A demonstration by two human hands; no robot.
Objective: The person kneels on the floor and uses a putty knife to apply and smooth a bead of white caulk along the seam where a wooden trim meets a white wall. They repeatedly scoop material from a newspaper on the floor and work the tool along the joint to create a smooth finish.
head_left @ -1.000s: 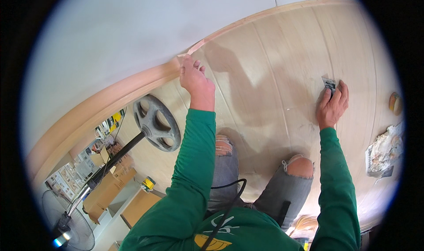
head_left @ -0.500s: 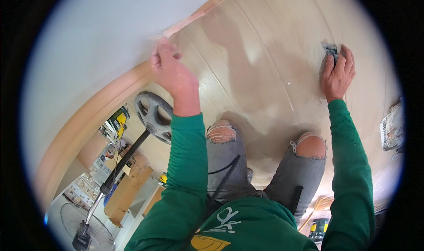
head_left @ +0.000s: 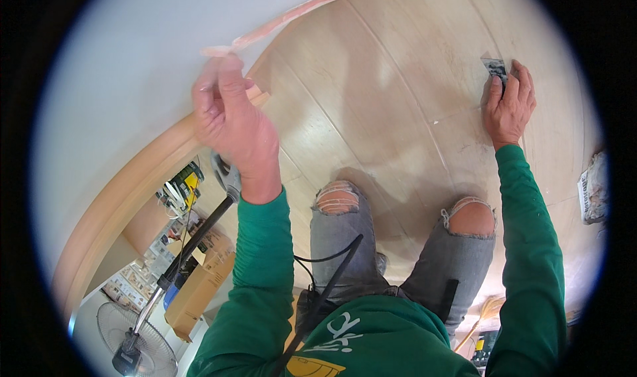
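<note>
A pale plank floor [head_left: 318,141] is seen across the frame's centre. At upper left, a pinkish strip [head_left: 285,21] is pinched by the fingers of the left hand [head_left: 237,121]; by a skewed pull it might be torn. At upper right, a scraper [head_left: 495,68] is gripped by the right hand [head_left: 509,109], fingers closed; were it tilted, the floor could be scored.

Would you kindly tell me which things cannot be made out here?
Scraper: head view, handle mostly covered by right hand.
Left hand: head view, blurred, finger detail lost.
Fan base: head view, largely behind left arm.
Bundle: head view, cut off by dark lens rim.
</note>
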